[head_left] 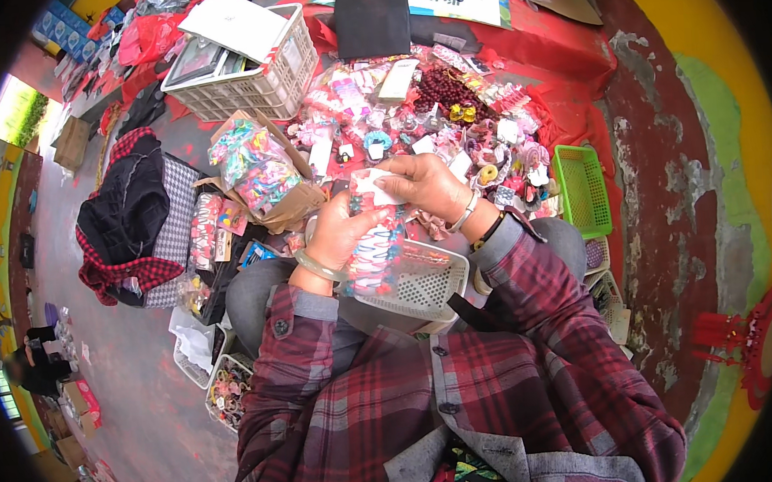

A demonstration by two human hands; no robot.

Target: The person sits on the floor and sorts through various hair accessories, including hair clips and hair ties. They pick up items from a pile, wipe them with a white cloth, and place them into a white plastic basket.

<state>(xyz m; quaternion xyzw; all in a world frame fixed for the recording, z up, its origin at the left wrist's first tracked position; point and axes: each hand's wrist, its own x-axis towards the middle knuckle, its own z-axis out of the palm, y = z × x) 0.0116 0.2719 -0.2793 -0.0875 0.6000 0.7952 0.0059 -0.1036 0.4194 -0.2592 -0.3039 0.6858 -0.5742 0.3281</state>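
Note:
Before my chest is a long clear packet (374, 258) of small red, white and blue pieces; their exact kind is too small to tell. My left hand (337, 235) is closed on its left side, thumb across the front. At its white top end, my right hand (429, 185) pinches the packet between thumb and fingers. Below it, a white perforated plastic basket (433, 284) rests by my lap, partly covered by the packet. Beyond both hands spreads a heap of hair accessories and trinkets (380, 140) on red cloth.
An open cardboard box of colourful packets (263, 173) stands left of my hands. Behind it is a white crate (292, 70). A green basket (582, 192) lies to the right, near the peeling wall (658, 215). At left, dark clothing (128, 221) covers a checked seat.

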